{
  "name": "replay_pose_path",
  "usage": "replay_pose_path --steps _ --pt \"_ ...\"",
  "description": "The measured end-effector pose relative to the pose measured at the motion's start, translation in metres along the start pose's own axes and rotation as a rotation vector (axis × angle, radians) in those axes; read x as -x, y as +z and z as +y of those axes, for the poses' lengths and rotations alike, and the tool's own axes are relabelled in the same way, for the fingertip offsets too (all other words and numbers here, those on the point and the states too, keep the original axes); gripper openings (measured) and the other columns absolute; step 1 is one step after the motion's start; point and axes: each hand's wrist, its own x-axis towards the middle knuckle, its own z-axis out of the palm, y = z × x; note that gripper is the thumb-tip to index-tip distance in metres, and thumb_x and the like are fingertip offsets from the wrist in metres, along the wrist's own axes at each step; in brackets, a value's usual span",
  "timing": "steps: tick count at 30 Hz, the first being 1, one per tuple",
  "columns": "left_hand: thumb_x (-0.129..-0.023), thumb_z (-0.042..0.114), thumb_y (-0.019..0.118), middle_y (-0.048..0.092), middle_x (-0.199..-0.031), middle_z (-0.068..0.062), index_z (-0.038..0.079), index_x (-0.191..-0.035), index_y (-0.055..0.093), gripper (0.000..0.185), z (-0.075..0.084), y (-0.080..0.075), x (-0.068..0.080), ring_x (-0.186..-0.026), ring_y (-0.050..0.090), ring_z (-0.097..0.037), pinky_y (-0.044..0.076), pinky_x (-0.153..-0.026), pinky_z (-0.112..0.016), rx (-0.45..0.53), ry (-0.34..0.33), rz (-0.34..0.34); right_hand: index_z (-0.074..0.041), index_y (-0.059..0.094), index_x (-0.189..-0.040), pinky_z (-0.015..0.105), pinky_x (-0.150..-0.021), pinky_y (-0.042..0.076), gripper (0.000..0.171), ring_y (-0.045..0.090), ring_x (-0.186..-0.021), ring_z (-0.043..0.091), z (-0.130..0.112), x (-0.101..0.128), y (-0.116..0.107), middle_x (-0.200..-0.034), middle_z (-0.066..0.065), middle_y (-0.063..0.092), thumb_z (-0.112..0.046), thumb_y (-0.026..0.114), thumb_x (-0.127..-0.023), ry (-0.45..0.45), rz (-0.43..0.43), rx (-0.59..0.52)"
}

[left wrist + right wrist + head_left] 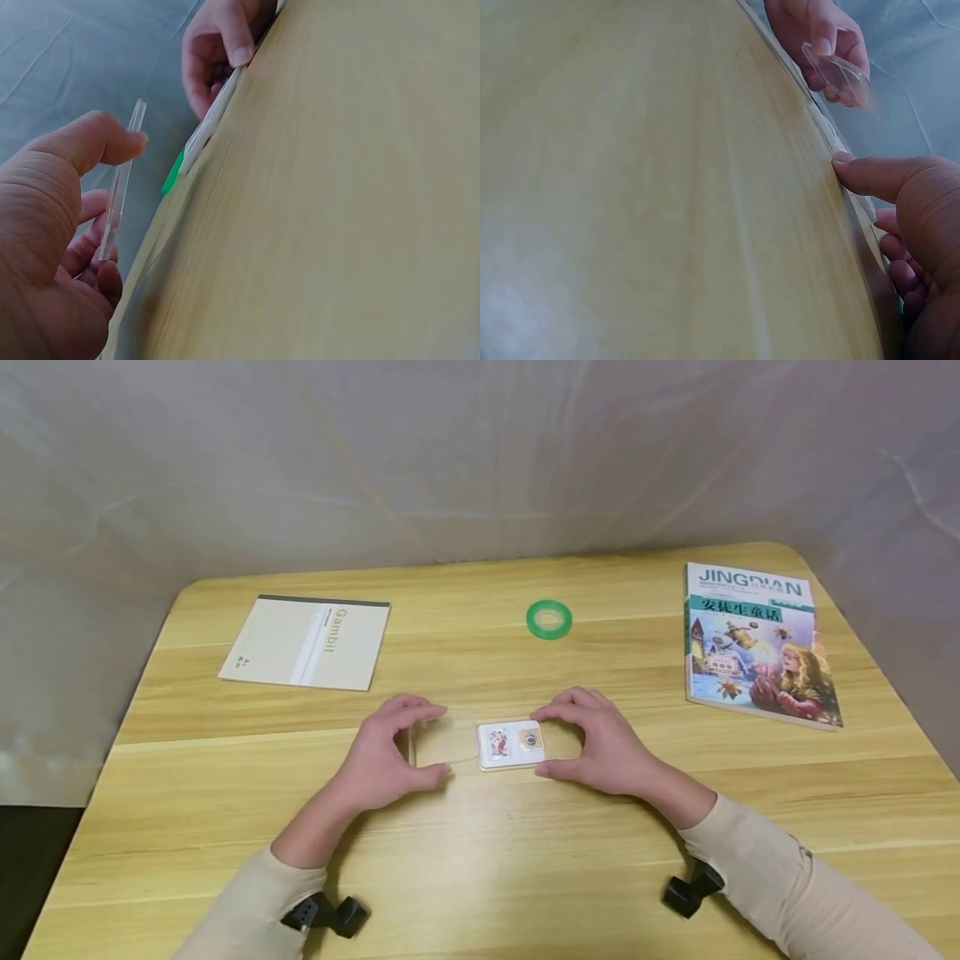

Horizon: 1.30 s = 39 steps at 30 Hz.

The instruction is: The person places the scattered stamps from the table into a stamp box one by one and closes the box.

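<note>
Clear sleeve (429,745) pinched at its left end by left hand (386,752), long axis running left-right toward the card case (512,745). Right hand (600,745) grips the case's right end between thumb and fingers, flat on the wooden surface (480,860). Sleeve's open end meets the case's left edge, centre of surface.

"Gambit" on notebook (306,642), "JINGDIAN" on book (757,643)
</note>
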Motion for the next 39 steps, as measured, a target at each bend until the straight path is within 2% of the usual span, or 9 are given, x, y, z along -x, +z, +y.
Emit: replay_pose_path --steps 4,9,18,23,28,39 --pt "-0.06 0.015 0.092 0.059 -0.12 -0.005 0.003 -0.123 0.069 0.068 0.004 0.009 -0.005 -0.102 0.055 -0.024 0.048 -0.082 -0.04 0.007 0.026 0.014 -0.021 0.069 -0.123 0.041 -0.088 0.037 0.059 0.046 -0.104 0.017 0.0 0.0 0.0 -0.115 -0.007 0.055 -0.039 0.091 -0.071 0.0 -0.001 0.001" --pt "-0.061 0.018 0.093 0.059 -0.119 -0.004 0.004 -0.123 0.07 0.067 0.007 0.021 -0.013 -0.102 0.053 -0.022 0.048 -0.082 -0.039 -0.017 0.041 0.0 -0.022 0.069 -0.123 0.042 -0.088 0.037 0.059 0.046 -0.104 0.017 0.001 -0.001 0.0 -0.115 -0.007 0.055 -0.039 0.091 -0.072 -0.003 0.0 0.004" --pt "-0.062 0.018 0.094 0.061 -0.118 -0.004 0.003 -0.122 0.069 0.067 0.016 0.038 -0.023 -0.112 0.049 -0.02 0.045 -0.092 -0.04 -0.036 0.076 -0.005 -0.023 0.069 -0.123 0.042 -0.088 0.037 0.058 0.047 -0.105 0.017 0.0 -0.003 -0.002 -0.114 -0.007 0.055 -0.04 0.091 -0.072 -0.002 -0.004 0.008" --pt "-0.062 0.019 0.094 0.061 -0.117 -0.003 0.003 -0.121 0.07 0.065 0.02 0.046 -0.026 -0.11 0.049 -0.019 0.044 -0.091 -0.04 -0.044 0.083 -0.025 -0.023 0.069 -0.123 0.042 -0.088 0.038 0.059 0.047 -0.105 0.016 0.001 -0.003 -0.002 -0.114 -0.008 0.055 -0.041 0.091 -0.072 0.002 -0.007 0.006" --pt "-0.061 0.021 0.094 0.062 -0.116 -0.004 0.003 -0.12 0.071 0.066 0.021 0.053 -0.028 -0.107 0.049 -0.02 0.045 -0.088 -0.038 -0.066 0.104 -0.038 -0.022 0.069 -0.122 0.042 -0.087 0.038 0.058 0.047 -0.104 0.016 0.001 -0.002 -0.002 -0.113 -0.008 0.055 -0.043 0.091 -0.072 -0.002 -0.003 -0.001" --pt "-0.061 0.024 0.094 0.063 -0.115 -0.004 0.004 -0.12 0.071 0.066 0.023 0.06 -0.03 -0.107 0.049 -0.02 0.043 -0.088 -0.038 -0.105 0.092 -0.047 -0.02 0.069 -0.122 0.044 -0.091 0.037 0.06 0.047 -0.108 0.018 0.0 -0.002 -0.001 -0.114 -0.007 0.055 -0.039 0.092 -0.07 0.007 -0.01 -0.01"
